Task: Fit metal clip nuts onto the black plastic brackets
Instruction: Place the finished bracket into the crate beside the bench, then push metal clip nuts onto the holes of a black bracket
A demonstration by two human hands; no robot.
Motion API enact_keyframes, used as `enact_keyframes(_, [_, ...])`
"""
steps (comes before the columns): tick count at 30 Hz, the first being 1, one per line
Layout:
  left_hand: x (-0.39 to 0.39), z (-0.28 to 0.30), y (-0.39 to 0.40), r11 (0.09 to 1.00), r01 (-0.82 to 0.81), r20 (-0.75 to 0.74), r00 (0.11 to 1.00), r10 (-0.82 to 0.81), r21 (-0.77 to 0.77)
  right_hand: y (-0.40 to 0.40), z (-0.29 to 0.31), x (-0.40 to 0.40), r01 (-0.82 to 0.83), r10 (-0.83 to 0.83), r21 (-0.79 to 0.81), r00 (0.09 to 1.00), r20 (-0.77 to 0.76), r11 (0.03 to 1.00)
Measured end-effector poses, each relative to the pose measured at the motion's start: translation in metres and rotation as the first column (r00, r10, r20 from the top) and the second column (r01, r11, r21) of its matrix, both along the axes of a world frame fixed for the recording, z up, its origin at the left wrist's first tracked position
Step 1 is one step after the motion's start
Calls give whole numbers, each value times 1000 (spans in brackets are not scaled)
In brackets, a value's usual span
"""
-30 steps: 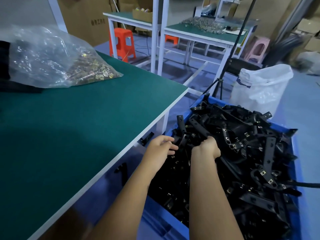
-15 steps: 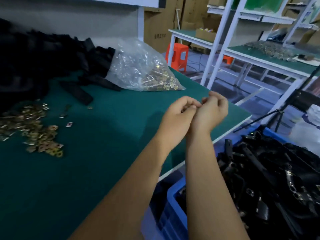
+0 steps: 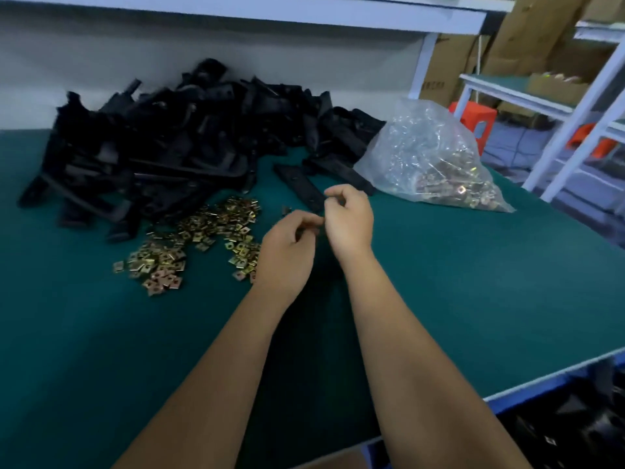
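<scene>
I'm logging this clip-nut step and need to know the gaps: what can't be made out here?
Head view:
- Whether the left hand or right hand pinches anything: curled fingers hide it.
- Blue plastic crate: cut off by the frame edge.
- Heap of black plastic brackets: too dark and blurred to count.

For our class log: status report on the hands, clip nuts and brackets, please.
Left hand and right hand above the mat, fingers curled, nothing seen held. Loose clip nuts beside left hand. Bracket pile behind. Nothing in the way.
</scene>
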State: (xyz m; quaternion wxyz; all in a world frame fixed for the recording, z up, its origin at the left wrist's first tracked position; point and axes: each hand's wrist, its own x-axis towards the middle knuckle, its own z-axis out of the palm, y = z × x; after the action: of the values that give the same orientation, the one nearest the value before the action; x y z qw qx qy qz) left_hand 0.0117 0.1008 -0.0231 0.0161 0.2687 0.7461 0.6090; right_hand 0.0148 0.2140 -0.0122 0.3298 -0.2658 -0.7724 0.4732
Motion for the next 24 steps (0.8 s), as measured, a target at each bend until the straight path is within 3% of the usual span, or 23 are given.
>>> enact_keyframes(3, [-10,-6,-6,991,-44,171,985,22,125,1,-5,-18,-21,-17,171,975,220,985])
enact_keyframes(5, [-15,-6,-4,981,-72,264,964,22,182,1,-8,-29,-80,-24,233,910,413,969])
enact_keyframes(7, [-21,-6,-3,972,-94,310,950,24,215,2,-12,-35,-64,-49,241,899,434,968])
enact_keyframes(9, [-26,-4,-4,956,-119,364,931,14,268,3,-13,-35,15,-73,195,954,290,981])
enact_keyframes(11, [-29,-3,-4,942,-131,396,918,-2,310,2,-13,-30,46,-51,47,994,94,998])
enact_keyframes(14, [-25,0,-6,921,-135,401,916,-25,366,-1,-11,-20,25,-37,-75,986,-165,997])
enact_keyframes(17, [-23,9,-15,814,-174,433,895,-104,555,-13,-7,-19,-82,15,-201,949,-314,976])
enact_keyframes(20, [-33,19,-36,706,-267,509,847,-152,656,-25,-2,-23,-272,135,-319,910,-392,908])
enact_keyframes(22, [-44,21,-56,720,-269,586,777,-231,640,-31,0,-24,-348,204,-345,898,-389,872])
enact_keyframes(24, [-54,19,-77,760,-152,617,692,-375,633,-34,-1,-24,-392,251,-354,889,-383,849])
